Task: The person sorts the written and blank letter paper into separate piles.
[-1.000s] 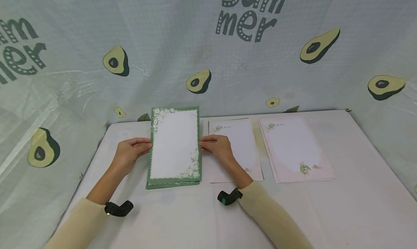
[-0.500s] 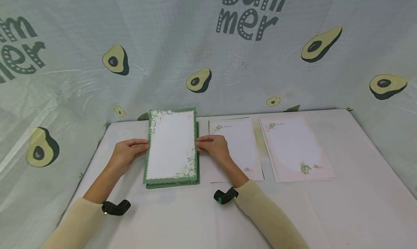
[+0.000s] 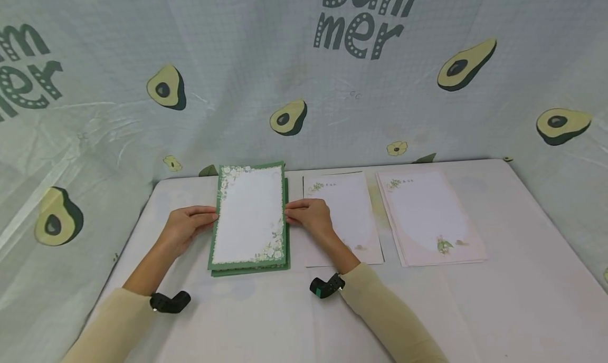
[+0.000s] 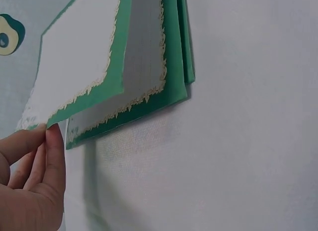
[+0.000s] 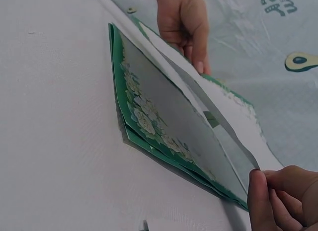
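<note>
"Well, what to name first, going by size?"

"Got to start with the pale backdrop cloth (image 3: 228, 62), printed with avocados and grey-green lettering. Next, just in front, the worktop (image 3: 503, 310), covered in white."

"And after that?"

"Cream sleeves (image 3: 114, 326), reaching in from the near side, one to the left and one to the right."

"Any paper?"

"Plenty. Toward the right, a pile of pink-edged sheets (image 3: 427, 215), lying flat and slightly fanned along the left side. Toward the left of the worktop, a green-bordered sheet (image 3: 249, 215), white in the middle, with pale flowers at the far left and near right corners."

"Lying flat too?"

"Raised, rather: at a slant over some lower green sheets (image 5: 144, 119), with a gap between in both wrist views. Between the green and the pink, some pale sheets (image 3: 347, 215), partly hidden behind the right wrist."

"How about the hands?"

"Both closed to a pinch, thumb against fingers, with just the paper between. Left hand (image 3: 187, 226) on the left edge of the green-bordered sheet, right hand (image 3: 311, 218) on the right edge, roughly opposite."

"And smallest?"

"Black wrist devices (image 3: 170, 303), one beside each cuff."
</note>
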Demonstrator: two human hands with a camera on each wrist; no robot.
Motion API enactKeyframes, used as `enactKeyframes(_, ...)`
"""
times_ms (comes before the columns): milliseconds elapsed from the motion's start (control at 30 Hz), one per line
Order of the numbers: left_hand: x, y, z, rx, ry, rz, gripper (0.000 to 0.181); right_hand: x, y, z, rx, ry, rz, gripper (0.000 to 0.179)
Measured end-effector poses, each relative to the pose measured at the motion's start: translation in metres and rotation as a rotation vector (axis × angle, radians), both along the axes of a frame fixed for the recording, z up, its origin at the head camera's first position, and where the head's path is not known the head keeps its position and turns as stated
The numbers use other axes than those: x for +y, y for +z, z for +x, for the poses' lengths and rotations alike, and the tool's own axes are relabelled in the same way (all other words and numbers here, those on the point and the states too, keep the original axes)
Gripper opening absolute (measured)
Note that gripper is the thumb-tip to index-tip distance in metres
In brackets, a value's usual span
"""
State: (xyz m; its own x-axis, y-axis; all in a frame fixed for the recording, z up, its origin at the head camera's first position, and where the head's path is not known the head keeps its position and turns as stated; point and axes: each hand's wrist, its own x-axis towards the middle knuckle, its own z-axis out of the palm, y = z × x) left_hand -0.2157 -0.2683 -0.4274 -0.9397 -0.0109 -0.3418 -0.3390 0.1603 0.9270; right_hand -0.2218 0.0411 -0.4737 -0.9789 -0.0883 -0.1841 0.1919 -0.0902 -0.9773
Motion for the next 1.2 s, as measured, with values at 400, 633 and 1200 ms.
enactKeyframes(400,-0.003,-0.009,-0.005,-0.041,-0.04,0.055,0.044,0.0,-0.003,-0.001,-0.001,0.002,0.038,0.014)
enactKeyframes(633,-0.001,-0.014,-0.01,-0.068,-0.045,0.056,0.049,0.001,-0.005,-0.004,0.012,0.005,0.078,0.014)
enactKeyframes(1200,0.001,-0.019,-0.014,-0.013,-0.119,-0.082,0.041,-0.002,-0.003,-0.006,0.014,0.024,0.19,0.008)
